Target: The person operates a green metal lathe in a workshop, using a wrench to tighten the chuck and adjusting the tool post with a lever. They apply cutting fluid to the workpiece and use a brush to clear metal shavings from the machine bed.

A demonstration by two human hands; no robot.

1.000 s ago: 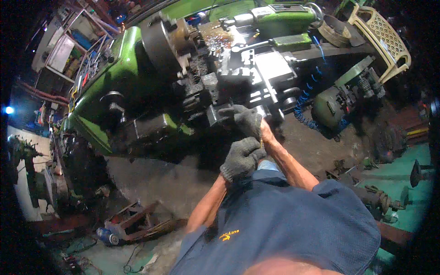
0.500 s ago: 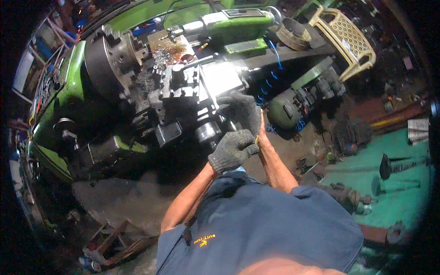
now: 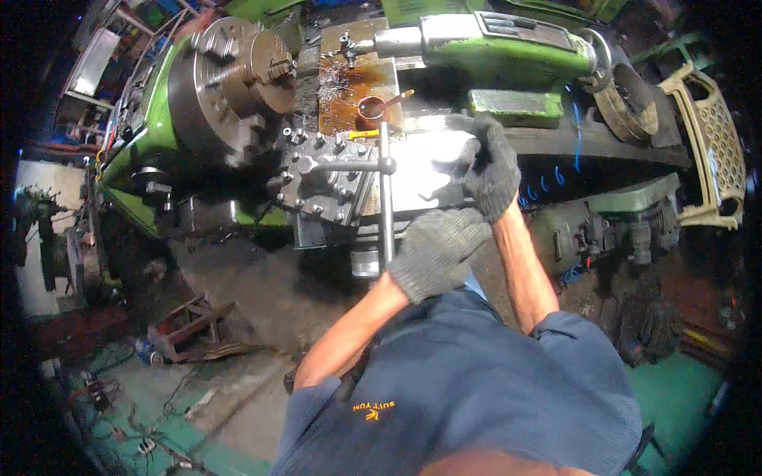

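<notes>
Both my hands wear grey knit gloves. My left hand (image 3: 440, 252) is just in front of the lathe carriage, its fingers stretched to the right, with nothing visible in it. Farther up and right, my right hand (image 3: 494, 170) hovers at a glaring white flat surface (image 3: 429, 163); its fingers are bent and apart, and glare hides whether they touch it. A long steel bar (image 3: 386, 206) runs beside my left hand, crossing the end of the lever (image 3: 345, 165) on the bolted square tool post (image 3: 317, 178). Below it sits a round metal knob (image 3: 365, 263).
The large chuck (image 3: 230, 87) stands at the left, the green tailstock (image 3: 500, 44) at the back right. A brush lies in a small round pot (image 3: 371, 109) on the oily plate. A beige plastic chair (image 3: 706, 143) and a green motor-like machine (image 3: 607, 226) are to the right.
The view has swung, so the lathe sits farther right. My hands, close together before, are now apart, the right one up by the bright surface and the left one lower.
</notes>
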